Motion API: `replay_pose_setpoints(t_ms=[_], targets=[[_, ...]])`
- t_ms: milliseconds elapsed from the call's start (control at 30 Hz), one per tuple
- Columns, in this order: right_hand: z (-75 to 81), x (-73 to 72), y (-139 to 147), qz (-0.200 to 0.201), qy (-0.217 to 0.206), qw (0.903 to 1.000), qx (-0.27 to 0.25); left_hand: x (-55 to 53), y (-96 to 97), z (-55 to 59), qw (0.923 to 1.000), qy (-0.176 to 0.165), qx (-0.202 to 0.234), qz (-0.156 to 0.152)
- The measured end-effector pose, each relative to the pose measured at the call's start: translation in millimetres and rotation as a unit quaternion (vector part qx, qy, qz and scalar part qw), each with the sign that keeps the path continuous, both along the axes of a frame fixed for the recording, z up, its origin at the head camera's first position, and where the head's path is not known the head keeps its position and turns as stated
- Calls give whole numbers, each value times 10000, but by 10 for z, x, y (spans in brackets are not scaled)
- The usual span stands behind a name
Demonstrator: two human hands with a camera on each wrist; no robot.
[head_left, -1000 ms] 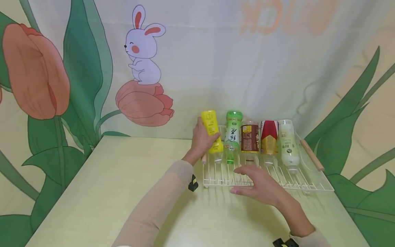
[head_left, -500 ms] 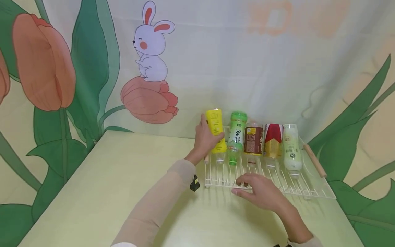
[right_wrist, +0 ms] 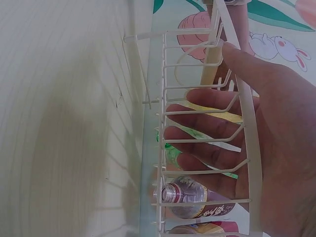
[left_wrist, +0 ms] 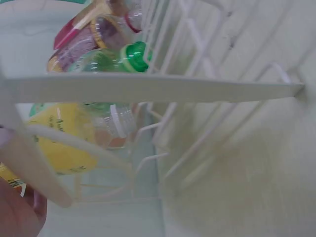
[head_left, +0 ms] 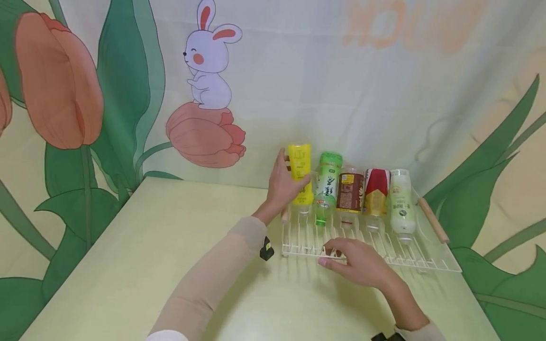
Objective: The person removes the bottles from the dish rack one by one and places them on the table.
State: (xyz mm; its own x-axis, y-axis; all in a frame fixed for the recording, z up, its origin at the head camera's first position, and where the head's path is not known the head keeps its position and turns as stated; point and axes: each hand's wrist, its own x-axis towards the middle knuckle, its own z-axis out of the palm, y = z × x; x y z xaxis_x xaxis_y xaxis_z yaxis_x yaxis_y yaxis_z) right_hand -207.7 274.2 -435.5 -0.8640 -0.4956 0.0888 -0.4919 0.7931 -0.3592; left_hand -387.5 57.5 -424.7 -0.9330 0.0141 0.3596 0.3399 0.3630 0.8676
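Note:
My left hand point(head_left: 285, 182) grips a yellow bottle point(head_left: 300, 163), thumb across its near side and fingers behind it. The bottle stands neck down at the left end of a white wire rack point(head_left: 362, 258); its clear neck shows among the wires in the left wrist view, where only part of the left hand point(left_wrist: 19, 210) appears. My right hand point(head_left: 360, 265) holds the rack's front rail. In the right wrist view the rail point(right_wrist: 249, 143) lies against the palm, with the fingers point(right_wrist: 207, 121) reaching behind the wires and the thumb at the rail's other side.
Right of the yellow bottle, several more bottles lean neck down: a green one point(head_left: 329, 170), a small clear green one point(head_left: 323, 208), a brown-labelled one point(head_left: 350, 192), a red-and-gold one point(head_left: 377, 192) and a pale green one point(head_left: 402, 203). A wooden handle point(head_left: 432, 220) edges the rack. A printed curtain point(head_left: 264, 94) hangs behind.
The yellow bottle has gone from tilted to more upright and slightly higher in my left hand. My right hand has closed from a wide spread onto the rack's front rail. The head view has shifted slightly.

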Motion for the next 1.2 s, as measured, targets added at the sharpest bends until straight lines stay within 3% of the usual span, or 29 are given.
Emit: replay_pose_setpoints(t_ms=[167,400,567,733,833,967,1067,1200], targets=[[-19,13,24,28,-77,10000,12,97,-58,234,9986,269,394,-218],[19,29,6,-271,80,9986,-443,301,-263,764,9887,1249,653,-514],[163,-7,23,-372,401,9947,-872,498,-544,1156,9787,1962,41,-605],[567,-39,-6,-230,1093,9886,-1013,688,-796,1368,9653,2167,-1157,-886],[872,-66,-66,-194,1637,9801,-1102,783,-872,1394,9437,2204,-2190,-1135],[1218,-123,-205,-88,2174,9703,-1057,895,-910,1375,8989,2537,-3279,-1414],[1373,-173,-319,4,2260,9702,-874,969,-916,1354,8717,2777,-3726,-1557],[1452,-238,-423,9,2022,9781,-498,1041,-909,1319,8486,2890,-4094,-1696]])
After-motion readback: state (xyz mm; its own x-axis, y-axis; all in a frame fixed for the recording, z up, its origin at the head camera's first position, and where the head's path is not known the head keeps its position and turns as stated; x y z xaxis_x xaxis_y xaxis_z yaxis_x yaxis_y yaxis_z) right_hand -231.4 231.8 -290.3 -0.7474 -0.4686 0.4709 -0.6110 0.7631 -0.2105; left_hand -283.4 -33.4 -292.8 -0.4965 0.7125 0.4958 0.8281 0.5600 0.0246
